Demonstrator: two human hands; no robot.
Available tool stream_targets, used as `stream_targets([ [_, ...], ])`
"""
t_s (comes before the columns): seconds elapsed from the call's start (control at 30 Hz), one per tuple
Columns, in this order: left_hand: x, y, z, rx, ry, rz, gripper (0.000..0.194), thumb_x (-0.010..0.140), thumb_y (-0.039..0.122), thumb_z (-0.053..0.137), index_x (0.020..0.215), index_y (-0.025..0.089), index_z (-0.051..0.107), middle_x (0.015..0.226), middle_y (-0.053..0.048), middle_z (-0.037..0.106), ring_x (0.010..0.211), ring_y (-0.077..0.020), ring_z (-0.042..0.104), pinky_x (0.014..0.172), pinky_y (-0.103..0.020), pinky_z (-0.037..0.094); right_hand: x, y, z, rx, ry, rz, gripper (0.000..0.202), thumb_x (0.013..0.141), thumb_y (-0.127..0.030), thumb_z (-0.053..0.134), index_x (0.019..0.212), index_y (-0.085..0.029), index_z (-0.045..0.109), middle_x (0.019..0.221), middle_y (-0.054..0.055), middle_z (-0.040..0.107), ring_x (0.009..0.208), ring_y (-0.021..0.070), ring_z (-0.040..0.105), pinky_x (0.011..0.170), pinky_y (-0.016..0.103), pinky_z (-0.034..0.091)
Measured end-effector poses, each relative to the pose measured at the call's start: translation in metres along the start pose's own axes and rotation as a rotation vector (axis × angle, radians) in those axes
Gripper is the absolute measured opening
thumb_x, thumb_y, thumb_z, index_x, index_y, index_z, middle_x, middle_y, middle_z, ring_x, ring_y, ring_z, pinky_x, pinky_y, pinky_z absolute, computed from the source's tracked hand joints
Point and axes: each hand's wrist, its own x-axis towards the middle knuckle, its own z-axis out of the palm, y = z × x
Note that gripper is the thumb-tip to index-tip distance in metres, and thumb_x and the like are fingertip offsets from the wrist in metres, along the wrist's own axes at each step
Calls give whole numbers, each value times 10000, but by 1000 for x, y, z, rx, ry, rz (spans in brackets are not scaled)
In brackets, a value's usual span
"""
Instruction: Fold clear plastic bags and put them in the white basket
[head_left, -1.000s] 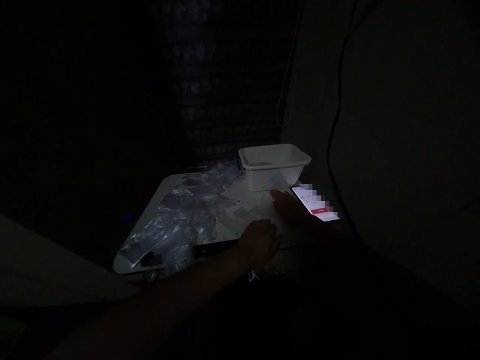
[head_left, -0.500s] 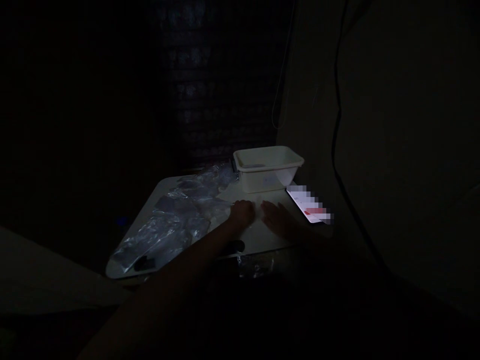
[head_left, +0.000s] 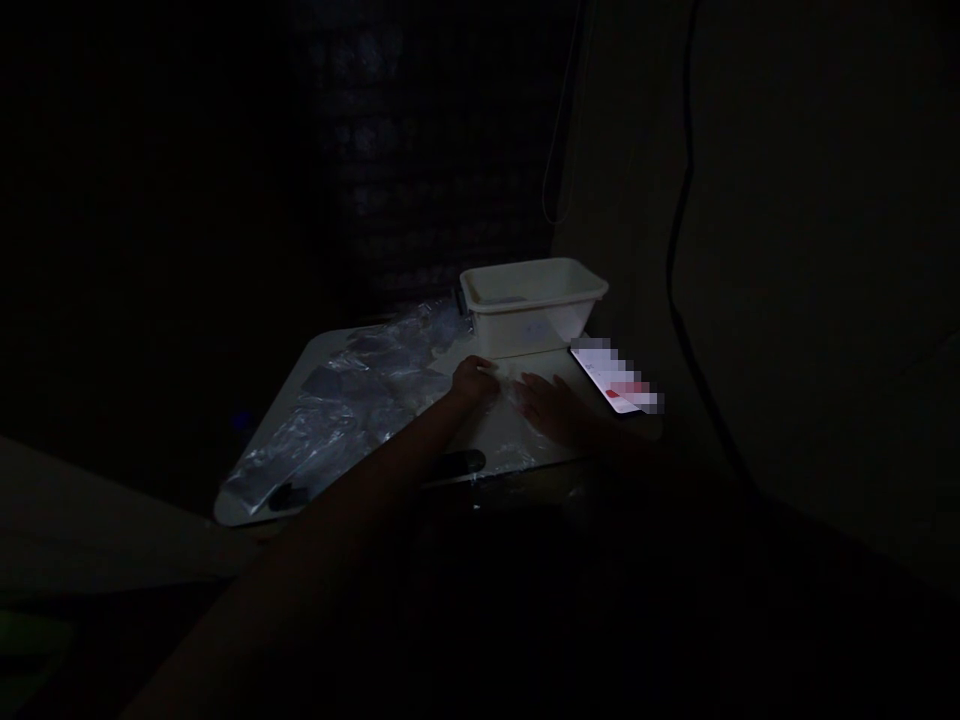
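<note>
1. Clear plastic packets (head_left: 322,440) are lying in a loose, overlapping heap across the left part of a pale table (head_left: 289,395), and their creases are catching faint light in a very dark room.
2. More clear film (head_left: 516,457) is lying at the table's near edge, in front of the hands; whether it is one piece or several, the dimness is hiding.
3. The left hand (head_left: 475,382) is reaching in from the lower left, its fingers curling inward near the table's middle. Whether they are pinching anything, I cannot tell.
4. The right hand (head_left: 553,408) is spreading its fingers low over the tabletop, palm facing down, just to the right of the left hand.
5. Behind both hands, a white rectangular tub (head_left: 517,330) is standing upright and open on the table, with the packets' far end lying beside its left side.
6. A phone (head_left: 609,378) is glowing at the right, near the tub, its screen partly blurred into blocks.
7. Along the wall at the right, a dark cable (head_left: 680,240) is hanging.
</note>
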Motion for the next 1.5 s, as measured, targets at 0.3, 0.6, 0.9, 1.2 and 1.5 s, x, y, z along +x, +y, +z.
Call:
stream_targets([
  [0.3,-8,4,1,-207,46,-25,208,520,37,525,707,126,498,532,33,492,455,-63,475,488,-196,388,-2,5,2,-44,-1,-80,398,820,-292,201,1154,-131,346,1206,141,374,1131,216,280,847,419,268],
  [0.6,4,11,-17,221,239,294,175,577,108,488,745,110,537,658,-4,529,607,-95,505,625,-229,405,-4,2,0,-42,6,-56,390,822,-270,197,1155,-127,342,1213,137,369,1135,215,278,862,430,246],
  [0.9,-59,-1,-7,1150,-299,722,283,705,97,322,893,42,527,899,-133,554,856,-160,505,774,-251,365,-4,3,0,-25,26,-64,387,817,-277,218,1149,-135,356,1208,138,372,1119,230,299,853,432,255],
  [1.2,-80,-23,-10,1351,-365,744,491,805,305,209,1200,15,247,1267,-187,244,1172,-234,190,937,-350,179,0,-6,2,17,73,0,400,811,-251,217,1156,-115,367,1207,112,392,1124,195,307,912,404,218],
  [1.5,-84,-22,-2,1310,-319,728,486,807,314,220,1197,26,254,1263,-184,255,1169,-239,199,931,-365,197,11,-22,-26,17,63,-12,402,759,-177,298,1134,-67,392,1251,127,320,1164,215,227,937,411,171],
])
